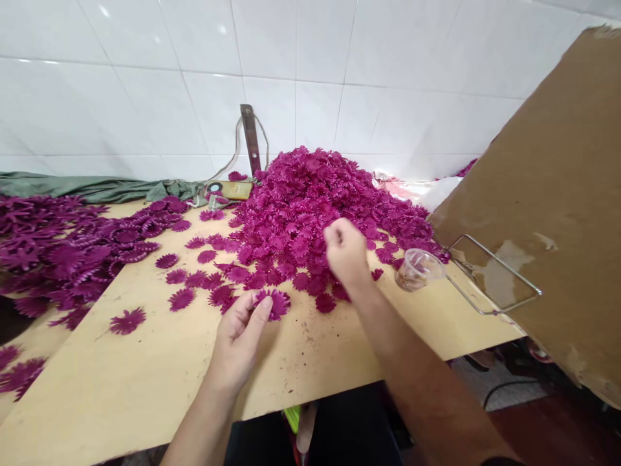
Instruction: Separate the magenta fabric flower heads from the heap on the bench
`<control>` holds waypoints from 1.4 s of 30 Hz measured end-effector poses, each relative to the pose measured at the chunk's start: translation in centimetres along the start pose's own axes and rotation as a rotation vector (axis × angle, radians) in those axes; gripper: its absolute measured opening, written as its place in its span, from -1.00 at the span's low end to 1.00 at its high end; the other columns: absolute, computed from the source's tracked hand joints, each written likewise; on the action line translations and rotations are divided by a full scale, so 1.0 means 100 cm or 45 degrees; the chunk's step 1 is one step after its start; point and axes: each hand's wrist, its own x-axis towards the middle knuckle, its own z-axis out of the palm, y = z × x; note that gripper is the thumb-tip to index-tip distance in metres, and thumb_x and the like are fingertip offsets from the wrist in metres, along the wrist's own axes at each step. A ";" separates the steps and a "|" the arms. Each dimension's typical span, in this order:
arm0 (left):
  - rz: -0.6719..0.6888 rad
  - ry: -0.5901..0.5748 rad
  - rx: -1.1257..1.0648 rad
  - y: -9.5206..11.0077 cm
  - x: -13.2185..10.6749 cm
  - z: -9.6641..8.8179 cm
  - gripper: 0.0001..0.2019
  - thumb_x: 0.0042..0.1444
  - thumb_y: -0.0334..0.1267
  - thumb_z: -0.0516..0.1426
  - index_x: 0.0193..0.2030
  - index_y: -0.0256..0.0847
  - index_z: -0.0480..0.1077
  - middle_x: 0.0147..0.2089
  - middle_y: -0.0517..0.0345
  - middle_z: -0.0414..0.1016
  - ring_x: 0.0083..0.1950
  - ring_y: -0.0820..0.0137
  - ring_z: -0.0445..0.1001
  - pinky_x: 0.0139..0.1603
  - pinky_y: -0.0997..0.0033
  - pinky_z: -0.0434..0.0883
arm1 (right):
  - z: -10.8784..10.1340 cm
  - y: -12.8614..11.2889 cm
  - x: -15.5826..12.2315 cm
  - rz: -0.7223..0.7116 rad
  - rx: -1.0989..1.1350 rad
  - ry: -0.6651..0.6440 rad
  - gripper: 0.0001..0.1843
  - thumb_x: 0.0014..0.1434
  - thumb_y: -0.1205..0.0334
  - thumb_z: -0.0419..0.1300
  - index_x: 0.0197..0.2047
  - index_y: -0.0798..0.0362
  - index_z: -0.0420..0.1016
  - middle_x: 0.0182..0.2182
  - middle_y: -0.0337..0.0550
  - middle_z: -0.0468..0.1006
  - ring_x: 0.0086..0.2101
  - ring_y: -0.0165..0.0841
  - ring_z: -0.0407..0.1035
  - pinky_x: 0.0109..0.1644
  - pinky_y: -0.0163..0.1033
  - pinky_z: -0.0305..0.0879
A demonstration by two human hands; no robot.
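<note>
Between the thumb and fingers of my left hand (242, 330) is a magenta artificial flower (276, 304), held just above the table near its middle. My right hand (347, 252) is at the front of a large heap of the same magenta flowers (310, 194). Its fingers are curled closed and slightly blurred, and anything in them is hidden. Several loose flowers (181, 299) lie flat on the table to the left of the heap.
A clear plastic cup (418, 268) stands tilted at the right, beside a bent metal wire frame (495, 278) and a brown cardboard sheet (548, 194). More magenta petal pieces (68, 246) pile up at the left. A yellow device (233, 189) lies near the tiled wall (272, 58).
</note>
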 end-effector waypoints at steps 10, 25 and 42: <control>-0.120 -0.002 -0.039 0.007 0.015 0.001 -0.76 -0.26 -0.11 0.27 -0.50 -0.24 0.47 -0.50 0.14 0.48 -0.43 0.43 0.37 -0.38 0.46 0.32 | 0.001 -0.007 -0.024 -0.242 -0.136 -0.258 -0.91 0.11 0.26 0.05 -0.36 0.05 0.36 -0.32 -0.09 0.37 -0.22 -0.28 0.27 -0.12 -0.11 0.21; -0.190 0.129 -0.034 -0.003 0.019 0.004 -0.62 -0.27 -0.01 0.26 -0.72 -0.22 0.22 -0.72 0.35 0.17 -0.66 0.60 0.05 -0.65 0.55 0.04 | 0.021 -0.016 -0.041 -0.046 0.066 -0.715 -0.73 -0.12 0.21 0.26 -0.45 0.04 0.20 -0.46 -0.30 0.27 -0.47 -0.48 0.16 -0.38 -0.32 0.12; 0.000 0.198 -0.089 0.004 0.005 -0.013 -0.77 -0.21 -0.17 0.25 -0.59 -0.22 0.30 -0.60 0.32 0.27 -0.54 0.56 0.20 -0.48 0.56 0.21 | 0.006 0.014 0.022 0.152 -0.049 0.026 -0.84 0.12 0.33 -0.07 -0.50 0.04 0.16 -0.57 -0.26 0.22 -0.49 -0.40 0.17 -0.33 -0.22 0.14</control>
